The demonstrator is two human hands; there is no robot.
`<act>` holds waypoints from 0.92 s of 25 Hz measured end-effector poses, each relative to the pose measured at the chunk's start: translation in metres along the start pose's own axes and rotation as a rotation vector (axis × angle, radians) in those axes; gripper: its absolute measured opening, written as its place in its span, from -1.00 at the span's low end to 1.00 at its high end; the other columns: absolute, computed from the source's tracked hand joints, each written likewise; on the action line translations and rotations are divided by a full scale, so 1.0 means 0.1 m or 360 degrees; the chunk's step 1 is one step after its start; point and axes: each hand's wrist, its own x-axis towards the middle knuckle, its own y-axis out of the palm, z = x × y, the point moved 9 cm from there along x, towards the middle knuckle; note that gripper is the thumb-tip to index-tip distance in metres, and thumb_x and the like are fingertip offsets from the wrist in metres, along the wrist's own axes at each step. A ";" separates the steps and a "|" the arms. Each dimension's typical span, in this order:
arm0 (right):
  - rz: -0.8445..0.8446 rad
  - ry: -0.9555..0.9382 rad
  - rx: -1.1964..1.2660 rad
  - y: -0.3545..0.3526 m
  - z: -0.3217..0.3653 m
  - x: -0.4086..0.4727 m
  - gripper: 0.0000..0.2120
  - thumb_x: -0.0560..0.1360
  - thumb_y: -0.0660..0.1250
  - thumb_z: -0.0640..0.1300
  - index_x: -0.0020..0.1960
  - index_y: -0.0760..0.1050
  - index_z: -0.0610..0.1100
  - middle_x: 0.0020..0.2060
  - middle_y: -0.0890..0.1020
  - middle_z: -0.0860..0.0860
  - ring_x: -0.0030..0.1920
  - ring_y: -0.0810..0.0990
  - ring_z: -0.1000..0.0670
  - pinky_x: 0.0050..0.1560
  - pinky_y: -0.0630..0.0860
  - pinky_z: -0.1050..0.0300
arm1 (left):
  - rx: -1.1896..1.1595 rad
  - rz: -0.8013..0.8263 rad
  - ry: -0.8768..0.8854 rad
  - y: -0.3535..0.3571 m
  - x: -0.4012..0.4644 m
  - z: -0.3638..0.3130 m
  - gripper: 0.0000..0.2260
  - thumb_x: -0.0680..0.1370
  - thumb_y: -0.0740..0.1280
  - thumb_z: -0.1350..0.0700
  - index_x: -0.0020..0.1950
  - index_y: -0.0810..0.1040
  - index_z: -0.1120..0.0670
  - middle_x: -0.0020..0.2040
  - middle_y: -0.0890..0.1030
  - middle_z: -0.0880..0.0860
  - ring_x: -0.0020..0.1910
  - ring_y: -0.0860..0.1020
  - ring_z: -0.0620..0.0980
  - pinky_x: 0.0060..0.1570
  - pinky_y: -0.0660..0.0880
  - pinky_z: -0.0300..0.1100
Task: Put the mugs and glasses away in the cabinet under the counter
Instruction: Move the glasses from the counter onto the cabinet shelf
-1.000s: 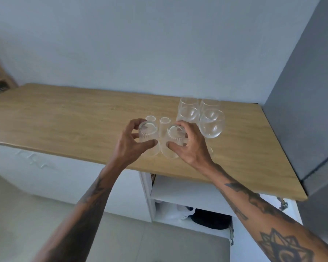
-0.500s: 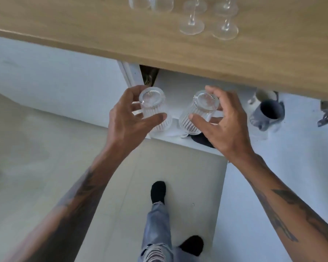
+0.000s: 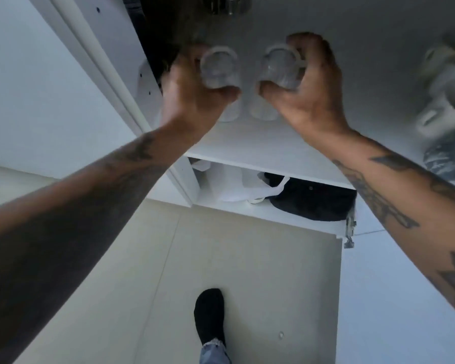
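Note:
Each of my hands holds a clear ribbed glass inside the open cabinet, over its white upper shelf [image 3: 263, 151]. My left hand [image 3: 192, 93] grips the left glass [image 3: 220, 68] from the side. My right hand [image 3: 310, 90] grips the right glass [image 3: 280, 68] the same way. The two glasses stand close together, almost side by side; whether their bases touch the shelf is hidden by my thumbs. Blurred mugs [image 3: 441, 101] sit at the right end of the shelf.
The lower shelf holds a white plastic bag [image 3: 237, 185] and a dark round object [image 3: 313, 200]. The cabinet's left wall [image 3: 121, 74] stands beside my left hand. A door hinge [image 3: 350, 227] juts out at the right. My foot in a black sock [image 3: 209, 313] is on the floor.
I lifted both glasses off the counter, lowered them past its edge and brought them into the cabinet over the upper shelf. The view has dropped below the countertop.

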 end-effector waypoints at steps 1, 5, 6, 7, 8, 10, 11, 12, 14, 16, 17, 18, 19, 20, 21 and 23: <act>-0.0030 0.0006 -0.0032 0.10 -0.08 0.19 -0.43 0.30 0.46 -0.06 0.25 0.43 -0.22 0.19 0.52 -0.13 0.19 0.51 -0.07 0.15 0.45 0.11 | 0.0046 0.0009 0.0039 0.12 0.21 0.01 -0.39 0.25 0.59 -0.05 0.25 0.53 0.00 0.14 0.63 -0.06 0.08 0.59 -0.08 -0.06 0.49 -0.34; 0.0009 0.0038 -0.0164 0.33 -0.35 0.73 -0.42 0.34 0.45 -0.05 0.27 0.39 -0.24 0.24 0.47 -0.16 0.22 0.48 -0.04 0.14 0.34 0.25 | 0.0083 0.0030 0.0205 0.42 0.73 -0.06 -0.41 0.36 0.51 0.08 0.34 0.45 0.19 0.26 0.57 0.15 0.22 0.54 0.05 0.06 0.39 -0.33; 0.0023 0.0052 -0.0188 0.35 -0.42 0.79 -0.42 0.35 0.45 -0.06 0.28 0.38 -0.24 0.25 0.46 -0.16 0.23 0.47 -0.04 0.12 0.32 0.28 | 0.0056 0.0026 0.0217 0.48 0.81 -0.04 -0.41 0.36 0.51 0.12 0.34 0.44 0.23 0.25 0.56 0.17 0.21 0.54 0.07 0.01 0.36 -0.39; 0.0033 0.0067 -0.0212 0.38 -0.50 0.84 -0.41 0.35 0.46 -0.06 0.29 0.37 -0.24 0.27 0.45 -0.16 0.24 0.46 -0.05 0.12 0.30 0.29 | 0.0041 0.0015 0.0218 0.54 0.88 -0.01 -0.40 0.35 0.53 0.13 0.33 0.44 0.24 0.26 0.56 0.17 0.21 0.54 0.05 -0.01 0.35 -0.42; 0.0043 0.0080 -0.0230 0.42 -0.56 0.86 -0.41 0.36 0.46 -0.07 0.30 0.36 -0.23 0.27 0.45 -0.16 0.25 0.45 -0.06 0.14 0.30 0.27 | 0.0031 0.0001 0.0212 0.59 0.94 0.03 -0.39 0.34 0.55 0.13 0.33 0.45 0.24 0.26 0.55 0.16 0.20 0.54 0.02 0.01 0.37 -0.41; 0.0042 0.0091 -0.0241 0.50 -0.65 0.89 -0.40 0.38 0.46 -0.06 0.32 0.35 -0.22 0.28 0.44 -0.16 0.26 0.45 -0.07 0.15 0.30 0.24 | 0.0007 0.0022 0.0181 0.72 1.04 0.13 -0.38 0.34 0.56 0.13 0.34 0.43 0.23 0.27 0.54 0.13 0.20 0.53 0.00 0.12 0.44 -0.30; 0.0027 0.0083 -0.0243 0.52 -0.68 0.91 -0.41 0.38 0.46 -0.06 0.32 0.34 -0.22 0.28 0.44 -0.15 0.26 0.45 -0.07 0.15 0.30 0.23 | 0.0017 0.0049 0.0159 0.79 1.09 0.18 -0.38 0.35 0.55 0.13 0.35 0.41 0.21 0.26 0.54 0.12 0.20 0.53 0.01 0.16 0.47 -0.25; 0.0013 0.0072 -0.0247 0.54 -0.68 0.92 -0.40 0.38 0.46 -0.05 0.32 0.34 -0.22 0.28 0.45 -0.15 0.25 0.46 -0.06 0.14 0.31 0.23 | 0.0036 0.0078 0.0139 0.84 1.13 0.23 -0.37 0.37 0.54 0.11 0.36 0.40 0.20 0.27 0.53 0.11 0.21 0.53 0.01 0.19 0.47 -0.21; 0.0022 0.0071 -0.0238 0.57 -0.68 0.94 -0.38 0.38 0.46 -0.05 0.35 0.32 -0.21 0.29 0.44 -0.14 0.26 0.46 -0.05 0.15 0.31 0.23 | 0.0031 0.0133 0.0098 0.91 1.18 0.30 -0.31 0.37 0.54 0.10 0.42 0.33 0.19 0.34 0.48 0.12 0.26 0.48 -0.01 0.23 0.43 -0.24; 0.0068 0.0136 -0.0195 0.59 -0.68 0.94 -0.29 0.38 0.47 -0.04 0.41 0.25 -0.20 0.35 0.38 -0.13 0.33 0.41 -0.05 0.21 0.27 0.27 | 0.0011 0.0152 0.0003 0.90 1.21 0.36 -0.18 0.35 0.57 0.12 0.49 0.23 0.20 0.44 0.39 0.17 0.39 0.39 0.03 0.32 0.35 -0.22; 0.0083 0.0167 -0.0166 0.58 -0.67 0.93 -0.24 0.38 0.47 -0.03 0.45 0.21 -0.19 0.38 0.35 -0.13 0.36 0.37 -0.06 0.23 0.22 0.32 | 0.0074 0.0160 -0.0035 0.86 1.19 0.37 -0.15 0.35 0.57 0.10 0.51 0.19 0.20 0.47 0.35 0.17 0.44 0.34 0.04 0.37 0.28 -0.22; 0.0086 0.0186 -0.0149 0.54 -0.63 0.89 -0.22 0.38 0.47 -0.02 0.46 0.18 -0.18 0.40 0.33 -0.13 0.38 0.35 -0.06 0.21 0.18 0.37 | 0.0160 0.0163 -0.0045 0.80 1.14 0.35 -0.16 0.36 0.56 0.08 0.51 0.20 0.20 0.49 0.34 0.16 0.46 0.32 0.05 0.39 0.23 -0.23; 0.0075 0.0197 -0.0141 0.47 -0.58 0.84 -0.23 0.38 0.47 -0.02 0.46 0.19 -0.17 0.39 0.33 -0.14 0.38 0.34 -0.08 0.18 0.16 0.39 | 0.0227 0.0163 -0.0036 0.74 1.06 0.32 -0.21 0.38 0.55 0.08 0.50 0.24 0.20 0.47 0.35 0.16 0.45 0.33 0.06 0.41 0.23 -0.20; 0.0070 0.0210 -0.0140 0.39 -0.51 0.75 -0.25 0.39 0.47 -0.01 0.45 0.21 -0.17 0.38 0.34 -0.15 0.37 0.36 -0.10 0.17 0.18 0.37 | 0.0270 0.0164 -0.0016 0.64 0.94 0.27 -0.28 0.40 0.52 0.07 0.47 0.30 0.18 0.45 0.39 0.14 0.42 0.37 0.08 0.39 0.28 -0.15; 0.0083 0.0236 -0.0137 0.29 -0.41 0.66 -0.27 0.39 0.46 -0.01 0.44 0.23 -0.18 0.37 0.36 -0.16 0.35 0.38 -0.12 0.20 0.21 0.30 | 0.0304 0.0156 0.0006 0.51 0.78 0.20 -0.34 0.41 0.50 0.06 0.44 0.35 0.16 0.41 0.44 0.12 0.38 0.42 0.09 0.35 0.35 -0.10; 0.0152 0.0366 -0.0116 0.14 -0.26 0.38 -0.30 0.41 0.46 0.01 0.42 0.27 -0.22 0.37 0.40 -0.20 0.35 0.41 -0.17 0.33 0.32 0.11 | 0.0262 0.0112 -0.0007 0.20 0.41 0.10 -0.45 0.45 0.48 0.08 0.40 0.42 0.11 0.37 0.50 0.09 0.32 0.47 0.07 0.28 0.47 -0.04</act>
